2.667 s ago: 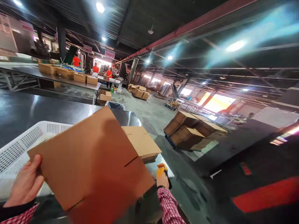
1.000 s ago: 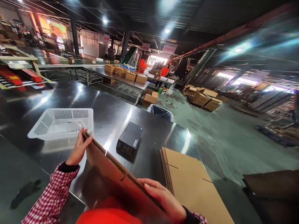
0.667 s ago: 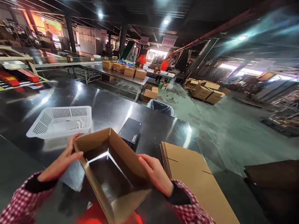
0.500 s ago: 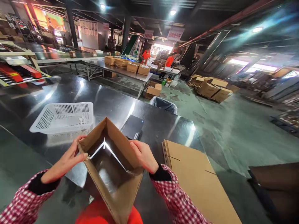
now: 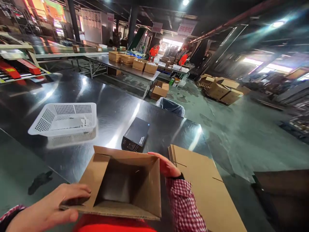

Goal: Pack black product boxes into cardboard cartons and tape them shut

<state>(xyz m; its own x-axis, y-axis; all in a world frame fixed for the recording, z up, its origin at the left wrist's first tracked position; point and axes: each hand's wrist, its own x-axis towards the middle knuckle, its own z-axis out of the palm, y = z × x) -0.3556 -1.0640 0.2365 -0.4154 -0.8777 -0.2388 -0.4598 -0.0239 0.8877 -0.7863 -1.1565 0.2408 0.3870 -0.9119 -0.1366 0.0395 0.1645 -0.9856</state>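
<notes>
A brown cardboard box (image 5: pixel 101 170) stands between my hands at the table's near edge, its open end facing me. One flap on its left side is folded inward. My left hand (image 5: pixel 51 206) is at that flap, fingers stretched along it and thumb apart. My right hand (image 5: pixel 166 166) grips the box's far right corner from outside; part of its fingers is hidden behind the cardboard. Just beyond the box, a black printed carton (image 5: pixel 136 133) lies on the dark shiny table (image 5: pixel 116 96).
A white perforated basket (image 5: pixel 64 120) with papers inside sits on the left of the table. Flattened cardboard sheets (image 5: pixel 202 183) are stacked at the right. Past the far edge stands a lined bin (image 5: pixel 171 106). Two people in red work farther back, near a table with several cartons (image 5: pixel 127 60).
The box has turned from a diamond-shaped opening to a rectangular one, with its left flap folded in. My left hand moved down and loosened; my right hand slid round the corner.
</notes>
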